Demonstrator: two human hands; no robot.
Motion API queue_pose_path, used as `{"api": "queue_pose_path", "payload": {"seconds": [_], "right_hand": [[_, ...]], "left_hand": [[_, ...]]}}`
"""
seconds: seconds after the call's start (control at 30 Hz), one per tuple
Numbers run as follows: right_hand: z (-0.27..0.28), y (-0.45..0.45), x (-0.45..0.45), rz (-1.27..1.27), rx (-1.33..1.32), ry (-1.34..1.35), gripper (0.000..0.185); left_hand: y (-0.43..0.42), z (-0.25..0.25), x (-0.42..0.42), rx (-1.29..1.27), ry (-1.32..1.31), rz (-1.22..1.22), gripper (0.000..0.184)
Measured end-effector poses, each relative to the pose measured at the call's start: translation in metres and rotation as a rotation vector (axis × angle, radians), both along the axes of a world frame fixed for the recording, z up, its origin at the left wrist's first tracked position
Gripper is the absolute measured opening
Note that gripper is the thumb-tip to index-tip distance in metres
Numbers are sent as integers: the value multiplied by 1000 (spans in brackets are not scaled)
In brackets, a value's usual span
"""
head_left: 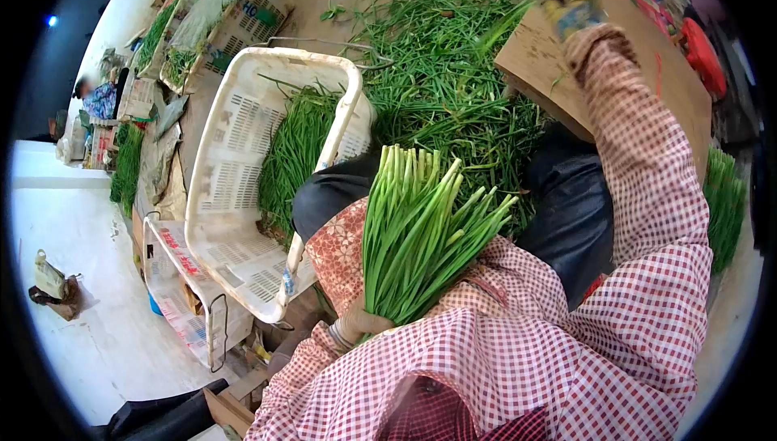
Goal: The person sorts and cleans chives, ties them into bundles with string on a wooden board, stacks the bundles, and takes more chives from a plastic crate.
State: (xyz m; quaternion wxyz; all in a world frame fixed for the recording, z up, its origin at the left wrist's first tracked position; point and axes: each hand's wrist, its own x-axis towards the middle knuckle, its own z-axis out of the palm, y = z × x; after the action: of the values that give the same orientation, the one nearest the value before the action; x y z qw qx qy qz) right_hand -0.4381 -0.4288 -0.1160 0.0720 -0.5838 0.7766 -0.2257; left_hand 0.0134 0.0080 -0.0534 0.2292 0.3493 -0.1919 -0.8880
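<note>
My left hand (362,325), in a light glove, is closed around the leafy lower part of a thick bunch of garlic chives (417,239). The bunch rests on my lap, its pale cut stalk ends pointing away from me and fanning out to the right. My right hand (573,10), in a worn yellow and blue-grey glove, is stretched far forward over the wooden board (623,93). Motion smears its fingers, so its grip and anything in it cannot be made out.
Loose green leaves (453,69) lie heaped on the floor before me. A white plastic crate (235,158) with more greens (299,150) stands left of my knee. Other crates (235,28) of greens sit behind it. A person (101,101) is at the far left. Chives (723,206) stand at right.
</note>
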Motion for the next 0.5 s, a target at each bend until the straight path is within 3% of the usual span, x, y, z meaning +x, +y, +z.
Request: {"api": "queue_pose_path", "payload": {"seconds": [0.07,0.13,0.2,0.3,0.5], "right_hand": [[67,71,28,295,-111,-45,31],[107,134,77,786,-143,-15,27],[132,185,131,1157,81,-209,28],[126,220,169,1197,296,-193,29],[87,227,182,1197,241,-342,28]], "left_hand": [[-2,0,0,23,37,45,100],[-2,4,-6,63,66,93,98],[-5,0,-9,104,97,133,97],[-4,-15,-6,1,148,88,96],[-3,-12,-6,-8,103,48,96]]}}
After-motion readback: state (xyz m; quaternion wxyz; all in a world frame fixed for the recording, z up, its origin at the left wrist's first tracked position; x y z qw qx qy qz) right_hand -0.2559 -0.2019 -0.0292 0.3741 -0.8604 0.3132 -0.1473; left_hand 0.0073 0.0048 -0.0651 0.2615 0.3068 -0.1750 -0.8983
